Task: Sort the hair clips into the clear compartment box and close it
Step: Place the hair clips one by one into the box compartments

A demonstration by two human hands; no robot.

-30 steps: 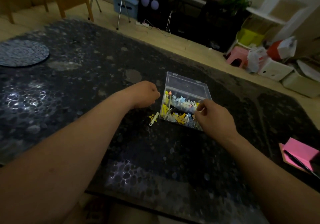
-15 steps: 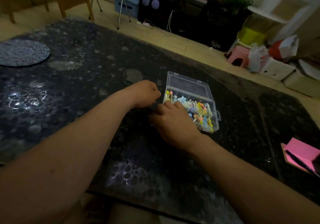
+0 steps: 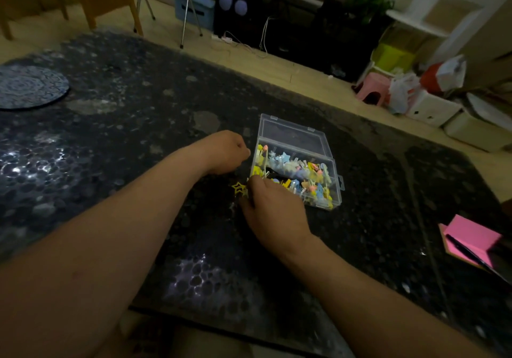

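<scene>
While dim light is blurring the fine detail, the right hand is reaching across the dark worktop. Its grip is closing in a pinch on a yellow star clip at the worktop surface, just outside the near left corner of the box.

Just beyond the fingertips, the clear box is sitting open, its compartments already holding a crowd of pastel clips in yellow, blue and pink.

The left hand is resting beside the box's left edge with its grip curled together in a fist. Whether it is enclosing anything is not showing.

Farther back, the lid is lying tipped open behind the compartments.

Sorting is looking nearly finished. The star clip is the only one showing outside the box, so it is probably among the last to go in. Swinging the lid over and snapping it shut is remaining.
</scene>
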